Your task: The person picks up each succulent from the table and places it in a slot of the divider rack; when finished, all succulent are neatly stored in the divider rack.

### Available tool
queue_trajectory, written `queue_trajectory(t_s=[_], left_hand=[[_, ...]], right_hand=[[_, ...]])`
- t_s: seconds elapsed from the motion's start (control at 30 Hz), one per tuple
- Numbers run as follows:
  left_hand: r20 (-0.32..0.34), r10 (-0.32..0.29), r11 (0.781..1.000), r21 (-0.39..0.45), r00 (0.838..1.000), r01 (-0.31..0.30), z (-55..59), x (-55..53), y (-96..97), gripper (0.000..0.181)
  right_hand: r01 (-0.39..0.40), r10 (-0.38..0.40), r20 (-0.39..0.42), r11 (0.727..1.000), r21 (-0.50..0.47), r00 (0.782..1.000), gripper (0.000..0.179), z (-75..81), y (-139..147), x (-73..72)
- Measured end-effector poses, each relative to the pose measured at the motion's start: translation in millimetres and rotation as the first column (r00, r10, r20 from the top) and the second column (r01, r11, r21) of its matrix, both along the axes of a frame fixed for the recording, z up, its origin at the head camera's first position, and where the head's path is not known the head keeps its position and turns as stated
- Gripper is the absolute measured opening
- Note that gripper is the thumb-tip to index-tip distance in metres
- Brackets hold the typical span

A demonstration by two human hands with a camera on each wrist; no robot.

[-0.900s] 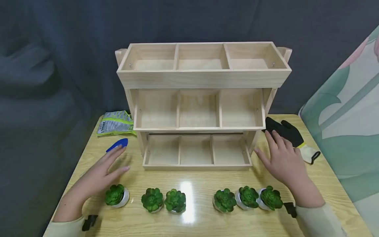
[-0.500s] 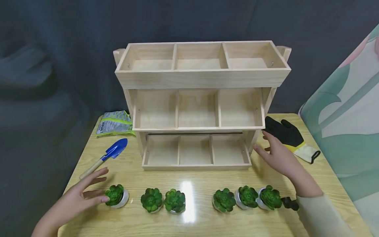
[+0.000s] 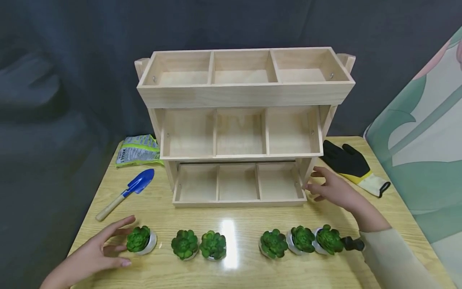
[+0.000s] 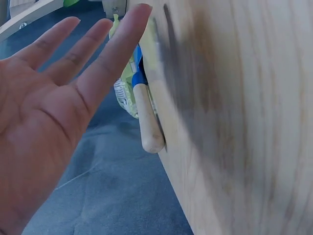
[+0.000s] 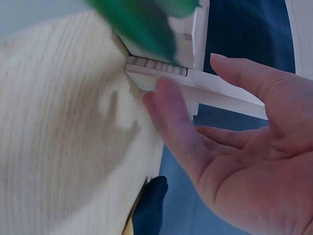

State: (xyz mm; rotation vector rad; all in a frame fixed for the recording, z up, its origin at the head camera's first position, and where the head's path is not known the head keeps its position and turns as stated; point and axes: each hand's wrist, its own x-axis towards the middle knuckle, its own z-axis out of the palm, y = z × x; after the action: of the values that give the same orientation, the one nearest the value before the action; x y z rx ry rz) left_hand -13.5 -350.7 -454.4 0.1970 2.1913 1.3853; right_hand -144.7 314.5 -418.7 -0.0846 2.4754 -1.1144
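Observation:
At the front left of the table, my left hand (image 3: 97, 251) is spread beside a green succulent (image 3: 137, 239) in a small white pot. The fingers reach past its far side and the thumb points along its near side, with nothing gripped. In the left wrist view, that hand (image 4: 63, 93) shows straight, parted fingers. My right hand (image 3: 337, 188) hovers by the lower right corner of a three-tier wooden planter stand (image 3: 240, 204), fingers slightly bent and holding nothing. The right wrist view shows this hand (image 5: 244, 132) next to the stand's foot, with blurred green leaves (image 5: 142, 29) above.
Two succulents (image 3: 185, 244) sit left of centre and three more (image 3: 273, 243) right of centre. A blue trowel (image 3: 142, 181) with a wooden handle lies at left, before a green-grey bag (image 3: 138, 151). Black-and-yellow gloves (image 3: 346, 160) lie right of the stand.
My left hand has drawn back from over the trowel to the leftmost succulent, uncovering the trowel. My right hand has lowered and shifted slightly left, its fingers bending more; more of the gloves shows.

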Motion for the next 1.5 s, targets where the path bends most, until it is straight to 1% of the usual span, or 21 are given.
queue_trajectory(t_s=[0.07,0.13,0.2,0.3,0.33,0.37,0.43,0.5,0.67,0.83,0.9,1.1,1.33,1.5], left_hand=[[-0.042,-0.018,1.000,0.013,0.999,0.018,-2.5,1.3,1.6,0.095],[-0.092,-0.046,0.998,0.039,0.995,0.050,-5.8,2.6,3.1,0.095],[-0.090,-0.060,0.997,0.034,0.994,0.063,-7.7,2.2,5.5,0.095],[-0.060,-0.069,0.998,0.000,0.996,0.070,-9.2,-0.1,10.2,0.095],[-0.035,-0.061,0.998,-0.023,0.998,0.060,-9.3,-1.1,11.8,0.095],[-0.027,-0.059,0.997,-0.048,0.998,0.058,-9.6,-2.3,13.5,0.094],[-0.027,-0.058,0.996,-0.066,0.998,0.056,-11.2,-3.7,16.1,0.091],[-0.030,-0.058,0.996,-0.062,0.998,0.056,-13.0,-4.4,17.2,0.087],[-0.032,-0.060,0.998,-0.021,0.998,0.059,-16.5,-6.0,17.3,0.076],[-0.077,-0.059,0.998,-0.029,0.995,0.057,-19.6,-6.4,15.7,0.071],[-0.087,-0.059,0.998,-0.023,0.994,0.057,-20.7,-6.3,15.3,0.070],[-0.082,-0.056,0.998,0.000,0.995,0.056,-22.5,-6.3,15.4,0.068],[-0.089,-0.053,0.999,-0.018,0.995,0.052,-21.4,-6.6,18.4,0.068],[-0.075,-0.044,0.999,-0.035,0.996,0.042,-19.5,-10.1,19.8,0.069]], right_hand=[[0.004,-0.004,0.026,1.000,-0.023,1.000,0.085,-1.4,-1,-0.6],[0.009,-0.007,0.049,0.999,-0.038,0.999,0.084,-3.1,-2,-1.7],[0.012,-0.009,0.060,0.999,-0.050,0.998,0.084,-5.2,-2,-3.1],[0.013,-0.009,0.067,0.998,-0.060,0.998,0.082,-7.8,-3,-4.5],[0.013,-0.008,0.067,0.998,-0.065,0.998,0.081,-8.6,-3,-4.8],[0.011,-0.007,0.066,0.998,-0.069,0.998,0.080,-9.5,-3,-5.0],[0.011,-0.006,0.068,0.997,-0.077,0.998,0.077,-10.7,-4,-5.4],[0.011,-0.005,0.068,0.997,-0.082,0.998,0.075,-11.8,-4,-6.0],[0.006,0.000,0.076,0.997,-0.078,0.997,0.073,-12.2,-4,-7.9],[0.002,0.005,0.087,0.997,-0.080,0.996,0.074,-11.1,-5,-8.2],[0.005,0.003,0.093,0.997,-0.082,0.996,0.074,-10.8,-5,-8.1],[0.013,-0.004,0.109,0.996,-0.086,0.994,0.074,-11.8,-5,-7.7],[0.019,-0.009,0.119,0.996,-0.087,0.993,0.075,-11.2,-5,-9.0],[0.024,-0.013,0.120,0.996,-0.090,0.993,0.075,-9.4,-6,-9.7]])
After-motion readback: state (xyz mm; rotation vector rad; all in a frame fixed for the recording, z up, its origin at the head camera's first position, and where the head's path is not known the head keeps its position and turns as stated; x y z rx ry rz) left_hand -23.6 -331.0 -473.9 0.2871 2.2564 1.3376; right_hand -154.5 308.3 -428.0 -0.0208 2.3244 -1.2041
